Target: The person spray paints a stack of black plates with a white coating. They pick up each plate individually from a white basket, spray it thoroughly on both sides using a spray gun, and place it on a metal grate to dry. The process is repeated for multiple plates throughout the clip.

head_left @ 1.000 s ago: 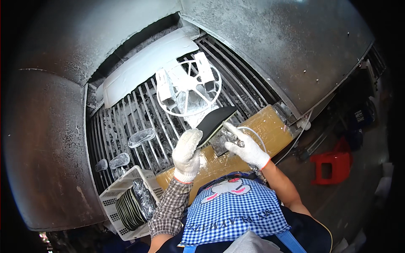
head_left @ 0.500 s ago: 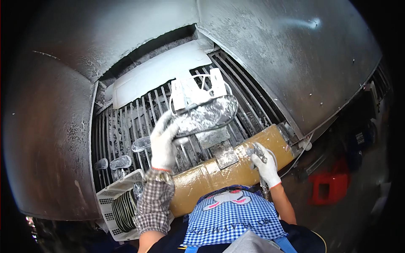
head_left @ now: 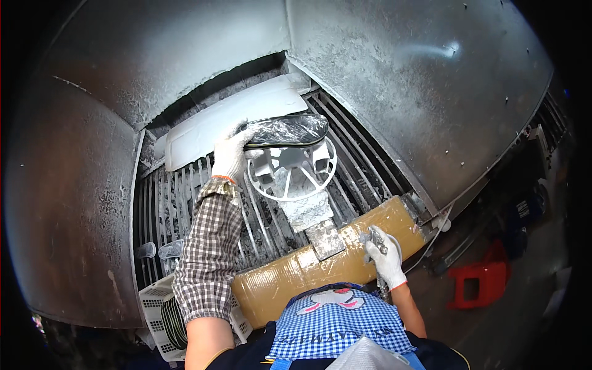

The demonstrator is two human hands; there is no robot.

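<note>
My left hand (head_left: 229, 158), in a white knit glove, grips the left end of a dark shoe sole (head_left: 290, 130) streaked with white. The sole is at the far side of a round white wheel-like stand (head_left: 285, 197) with spokes and upright brackets; whether it touches the brackets is unclear. My gloved right hand (head_left: 388, 260) is wrapped round a grey, coated spray gun (head_left: 378, 240) above the tan-wrapped front bar. Its nozzle end points away from me, toward the stand.
Slatted metal grating (head_left: 185, 213) lies under the stand, inside metal booth walls (head_left: 425, 105). A white sheet (head_left: 237, 120) covers the far slats. Smaller clear-looking soles (head_left: 171, 250) lie at left, by a white basket (head_left: 154, 308) of dark soles. A tan-wrapped bar (head_left: 277, 280) runs across the front; a red stool (head_left: 478, 283) stands right.
My left hand has moved away from me with the sole, from the stand's near side to its far side. The stand has turned. My right hand has barely moved.
</note>
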